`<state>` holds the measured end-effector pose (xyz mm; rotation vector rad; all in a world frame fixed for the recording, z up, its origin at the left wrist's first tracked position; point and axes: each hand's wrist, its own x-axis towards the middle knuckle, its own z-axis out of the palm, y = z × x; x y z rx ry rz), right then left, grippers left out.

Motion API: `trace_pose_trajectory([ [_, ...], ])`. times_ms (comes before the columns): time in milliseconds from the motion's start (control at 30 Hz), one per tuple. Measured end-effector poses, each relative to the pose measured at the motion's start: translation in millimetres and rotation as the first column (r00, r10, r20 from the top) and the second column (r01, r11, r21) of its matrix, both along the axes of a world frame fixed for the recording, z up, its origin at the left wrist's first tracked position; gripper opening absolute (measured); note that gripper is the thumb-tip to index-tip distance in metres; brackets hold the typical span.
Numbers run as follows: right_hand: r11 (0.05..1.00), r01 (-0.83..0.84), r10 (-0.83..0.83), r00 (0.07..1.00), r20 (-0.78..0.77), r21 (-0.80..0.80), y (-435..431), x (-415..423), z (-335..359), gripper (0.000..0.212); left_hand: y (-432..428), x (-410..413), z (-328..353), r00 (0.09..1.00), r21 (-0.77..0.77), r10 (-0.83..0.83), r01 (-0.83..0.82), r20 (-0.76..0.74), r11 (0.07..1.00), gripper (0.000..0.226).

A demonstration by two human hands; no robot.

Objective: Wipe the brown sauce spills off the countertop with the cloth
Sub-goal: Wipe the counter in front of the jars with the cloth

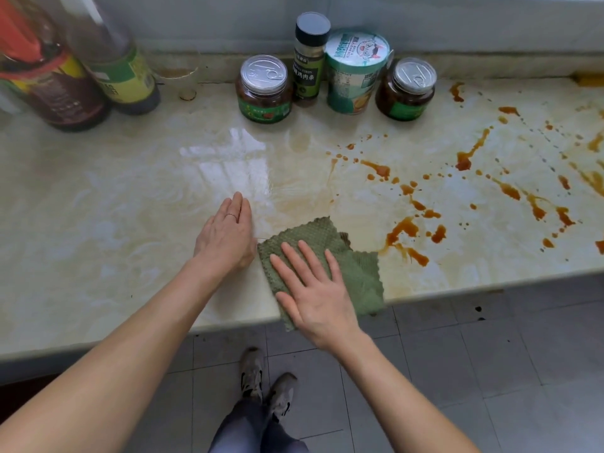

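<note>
Countertop (98, 197) with sauce spills (402, 228) (rightward), tiled floor (490, 354); left hand (227, 237) straight-fingered, right hand (313, 289) flat on cloth (359, 276)

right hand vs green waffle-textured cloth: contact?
Touching. The head view shows the right hand flat, with straight fingers pressed onto the green waffle-textured cloth at the front edge of the pale marble countertop. No gap is visible.

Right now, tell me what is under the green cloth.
The countertop, whose front edge the cloth overhangs. The right hand lies flat on top. Any sauce beneath is covered, unseen.
</note>
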<state>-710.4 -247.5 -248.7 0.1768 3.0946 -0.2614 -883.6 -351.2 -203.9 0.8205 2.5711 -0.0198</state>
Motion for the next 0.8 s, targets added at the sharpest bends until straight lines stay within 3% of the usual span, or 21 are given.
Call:
trace_pose_trajectory([
  [67,1.0,0.026,-0.026,1.0,0.008,-0.001,27,-14,1,0.057,-2,-1,2,1.0,0.002,-0.009,0.009,0.004,1.0,0.07],
  [200,0.962,0.271,-0.271,0.962,0.043,-0.005,40,-21,1,0.06,-3,0,4,1.0,0.007,-0.019,0.019,-0.001,1.0,0.068],
  [333,0.99,0.137,-0.137,0.991,0.0,-0.022,-15,-2,1,0.06,-4,0,1,0.998,0.003,-0.048,0.048,-0.031,0.999,0.072],
  [433,0.999,0.047,-0.047,0.999,0.013,-0.017,5,-27,2,0.059,-5,-1,2,0.997,0.003,-0.06,0.061,-0.037,0.998,0.074],
  [600,0.946,0.309,-0.3,0.949,0.092,-0.099,34,-63,9,0.066,-5,-3,7,0.997,0.003,-0.073,0.073,-0.029,0.997,0.074],
  [700,0.94,0.299,-0.288,0.954,0.086,-0.166,0,-48,14,0.065,-5,-6,9,0.995,-0.014,-0.092,0.092,-0.031,0.996,0.074],
  [800,0.95,0.279,-0.265,0.958,0.113,-0.137,13,-64,14,0.06,2,-11,21,0.993,-0.038,-0.112,0.111,-0.04,0.993,0.067],
])
